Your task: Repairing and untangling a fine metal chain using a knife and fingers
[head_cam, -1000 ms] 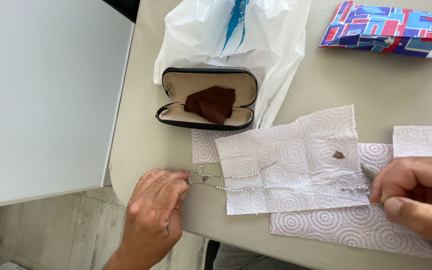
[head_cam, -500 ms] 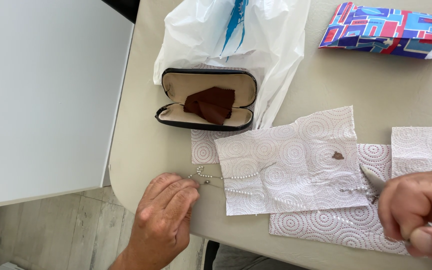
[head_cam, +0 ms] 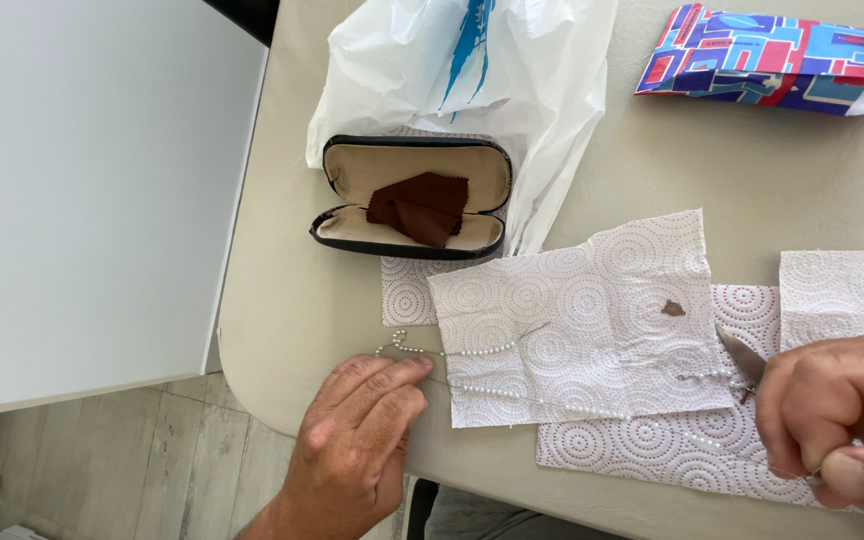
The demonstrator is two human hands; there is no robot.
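A thin string of small white beads (head_cam: 512, 392) lies stretched across patterned paper towels (head_cam: 592, 330) on the beige table (head_cam: 292, 300). My left hand (head_cam: 357, 445) rests flat at the table's near edge, its fingertips pressing the left end of the bead string. My right hand (head_cam: 837, 420) is closed around a slim metal tool (head_cam: 742, 356), whose pointed tip meets the right end of the string. A small brown scrap (head_cam: 673, 309) sits on the upper towel.
An open black glasses case (head_cam: 414, 198) with a brown cloth inside stands behind the towels. A white plastic bag (head_cam: 492, 70) lies behind it. A colourful patterned packet (head_cam: 767, 60) is at the far right. A white surface (head_cam: 82, 190) adjoins the table's left.
My right hand has shifted lower and right, closing around the metal tool. My left hand has stayed on the left end of the beads.
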